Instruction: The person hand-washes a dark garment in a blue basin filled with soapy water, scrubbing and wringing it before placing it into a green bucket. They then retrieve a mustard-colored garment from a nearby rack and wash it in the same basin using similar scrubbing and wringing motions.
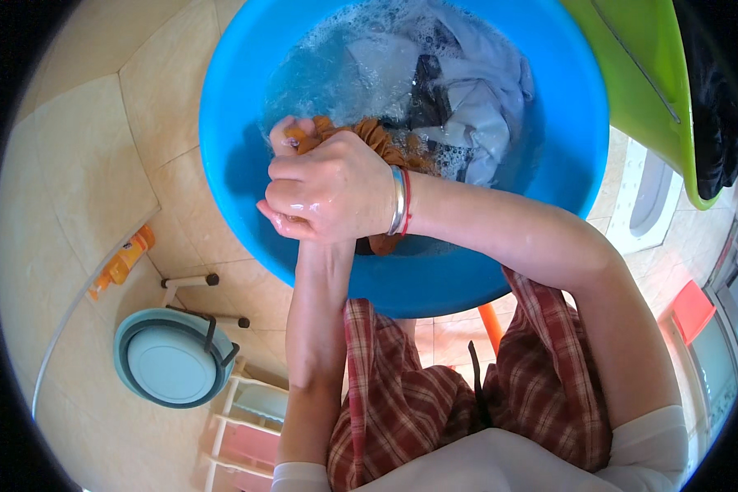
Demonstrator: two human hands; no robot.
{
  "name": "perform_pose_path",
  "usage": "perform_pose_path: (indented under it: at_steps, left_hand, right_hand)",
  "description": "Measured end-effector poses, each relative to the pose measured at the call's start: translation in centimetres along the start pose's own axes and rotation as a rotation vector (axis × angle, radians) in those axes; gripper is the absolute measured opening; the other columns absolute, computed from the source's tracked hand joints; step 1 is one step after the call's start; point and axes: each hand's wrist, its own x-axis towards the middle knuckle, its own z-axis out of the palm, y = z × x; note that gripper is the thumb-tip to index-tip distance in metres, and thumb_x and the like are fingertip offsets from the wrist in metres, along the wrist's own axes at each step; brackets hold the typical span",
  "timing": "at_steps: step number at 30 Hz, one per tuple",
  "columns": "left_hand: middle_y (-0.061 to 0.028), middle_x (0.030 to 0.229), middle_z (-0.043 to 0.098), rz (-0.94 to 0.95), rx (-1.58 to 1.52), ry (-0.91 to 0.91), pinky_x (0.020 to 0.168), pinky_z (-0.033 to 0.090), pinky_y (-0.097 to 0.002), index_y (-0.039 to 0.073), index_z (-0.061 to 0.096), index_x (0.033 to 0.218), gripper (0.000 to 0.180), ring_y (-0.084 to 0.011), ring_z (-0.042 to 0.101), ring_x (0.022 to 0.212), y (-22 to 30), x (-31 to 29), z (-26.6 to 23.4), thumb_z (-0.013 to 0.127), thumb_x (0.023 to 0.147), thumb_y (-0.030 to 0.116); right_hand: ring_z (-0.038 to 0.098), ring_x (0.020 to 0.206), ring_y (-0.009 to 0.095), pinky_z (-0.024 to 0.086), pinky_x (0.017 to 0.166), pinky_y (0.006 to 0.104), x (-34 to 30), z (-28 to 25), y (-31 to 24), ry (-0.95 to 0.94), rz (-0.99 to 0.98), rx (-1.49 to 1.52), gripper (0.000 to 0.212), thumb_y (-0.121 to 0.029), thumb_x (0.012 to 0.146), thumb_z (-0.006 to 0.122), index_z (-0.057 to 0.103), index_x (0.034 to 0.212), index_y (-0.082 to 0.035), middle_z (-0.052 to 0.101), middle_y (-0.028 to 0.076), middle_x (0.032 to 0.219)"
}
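Observation:
Over the near left of a blue basin (230, 176), both hands are closed around a wet brown cloth garment (377, 135). My right hand (332, 184) crosses in front, its fingers curled into a fist on the bunched cloth; a silver bangle and a red cord ring that wrist. Behind it my left hand (284, 138) is mostly hidden, with only part of it showing beside the brown folds. Lower down, some brown cloth hangs under the right wrist. Light grey-blue laundry (488, 90) and a dark piece (429, 94) lie in sudsy water.
A lime-green tub (644, 57) with dark cloth stands at the right, near a white squat toilet (644, 197). Left of me are an orange bottle (123, 258), a grey-blue collapsible basin (172, 361) and a shelf rack (238, 443). A red dustpan-like piece (691, 312) is far right.

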Motion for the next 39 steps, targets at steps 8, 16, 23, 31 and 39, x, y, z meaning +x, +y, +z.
perform_pose_path:
  at_steps: [8, 16, 23, 31, 39]
  left_hand:
    - [-0.0068, 0.098, 0.061, 0.023, 0.212, 0.309, 0.086, 0.049, -0.0358, 0.010, 0.055, 0.093, 0.024, -0.0215, 0.061, 0.094, -0.7, -1.5, 1.8, 0.054, 0.093, 0.034]
    - [-0.0101, 0.149, 0.041, -0.149, -0.141, -0.077, 0.113, 0.033, -0.0484, 0.014, 0.038, 0.147, 0.053, -0.0292, 0.038, 0.136, 0.4, 4.7, -6.6, 0.037, 0.105, 0.046]
    - [-0.0117, 0.142, 0.047, -0.160, -0.110, -0.102, 0.110, 0.037, -0.0470, 0.014, 0.041, 0.144, 0.046, -0.0301, 0.045, 0.130, -0.9, 5.1, -6.1, 0.043, 0.104, 0.038]
    - [-0.0062, 0.112, 0.058, -0.248, -0.331, -0.402, 0.089, 0.048, -0.0413, 0.016, 0.053, 0.120, 0.039, -0.0228, 0.057, 0.102, 0.9, 3.1, -4.0, 0.062, 0.095, 0.045]
    - [-0.0005, 0.097, 0.054, -0.123, -0.434, -0.386, 0.082, 0.044, -0.0297, 0.015, 0.052, 0.097, 0.038, -0.0172, 0.052, 0.096, 0.7, -1.0, 1.3, 0.057, 0.094, 0.052]
  right_hand:
    - [0.065, 0.067, 0.031, 0.051, 0.054, 0.0418, -3.7, -2.0, 10.2, -0.291, 0.309, -0.290, 0.016, -0.019, 0.089, 0.058, 0.060, 0.078, -0.007, 0.065, 0.010, 0.076]
    - [0.066, 0.081, 0.037, 0.054, 0.068, 0.0440, -5.7, -2.4, 12.4, -0.332, 0.201, -0.370, 0.022, -0.021, 0.095, 0.055, 0.059, 0.105, -0.002, 0.065, 0.020, 0.095]
    - [0.064, 0.090, 0.035, 0.054, 0.075, 0.0435, -4.7, -1.1, 9.6, -0.283, 0.473, -0.262, 0.022, -0.017, 0.091, 0.060, 0.061, 0.108, -0.005, 0.064, 0.016, 0.100]
    - [0.057, 0.072, 0.018, 0.047, 0.055, 0.0309, -2.3, -1.0, -3.8, -0.296, -0.017, 0.067, 0.013, -0.022, 0.075, 0.066, 0.058, 0.078, -0.013, 0.049, 0.003, 0.080]
    - [0.056, 0.053, 0.014, 0.044, 0.047, 0.0297, 0.3, -0.9, -2.2, -0.051, -0.029, -0.064, 0.027, -0.024, 0.074, 0.074, 0.052, 0.061, -0.015, 0.045, 0.001, 0.063]
